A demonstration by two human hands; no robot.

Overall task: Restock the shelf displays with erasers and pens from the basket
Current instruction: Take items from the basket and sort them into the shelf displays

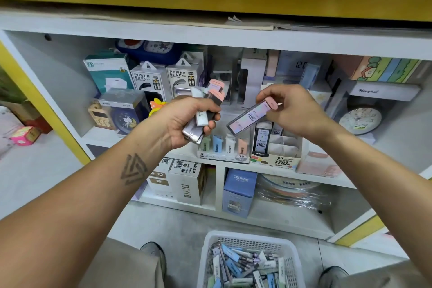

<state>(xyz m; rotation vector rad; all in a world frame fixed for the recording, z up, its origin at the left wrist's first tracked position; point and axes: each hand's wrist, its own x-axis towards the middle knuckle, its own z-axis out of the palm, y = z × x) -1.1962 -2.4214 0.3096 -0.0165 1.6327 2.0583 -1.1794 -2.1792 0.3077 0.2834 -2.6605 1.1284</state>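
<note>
We were midway: our left hand [187, 121] gripped a bundle of cases [205, 110], our right hand [292, 110] pinched one pink-capped case [253, 116] above the partly filled display box [275, 161], and the basket [251, 262] below remained well stocked.
</note>
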